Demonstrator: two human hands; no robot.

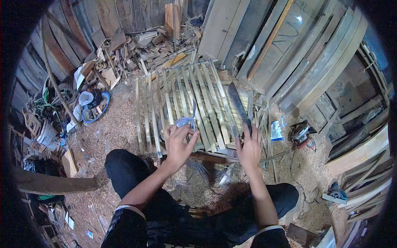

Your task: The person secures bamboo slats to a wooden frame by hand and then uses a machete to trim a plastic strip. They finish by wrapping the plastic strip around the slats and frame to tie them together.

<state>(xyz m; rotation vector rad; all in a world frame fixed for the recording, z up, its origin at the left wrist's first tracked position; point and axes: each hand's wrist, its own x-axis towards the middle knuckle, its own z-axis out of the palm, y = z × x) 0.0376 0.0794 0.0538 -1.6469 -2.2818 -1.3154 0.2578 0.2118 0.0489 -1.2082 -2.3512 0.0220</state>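
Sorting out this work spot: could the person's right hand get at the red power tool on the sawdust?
Probably yes. The right hand rests on the long dark blade; the red power tool lies uncovered to its right, past a few loose slats. The left hand holds a grey-blue object.

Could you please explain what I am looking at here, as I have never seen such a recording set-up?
There is no machine here: a person wears one camera on the head, so the single picture looks forward and down at their own two bare hands. On the sawdust-strewn ground lie rows of pale, thin wooden slats. The left hand pinches a small blue-grey object with a thin curved strip; what it is, I cannot tell. The right hand holds a long dark blade by its lower end, laid over the slats. Behind lean grey planks, and a red-and-black power tool lies at the right.
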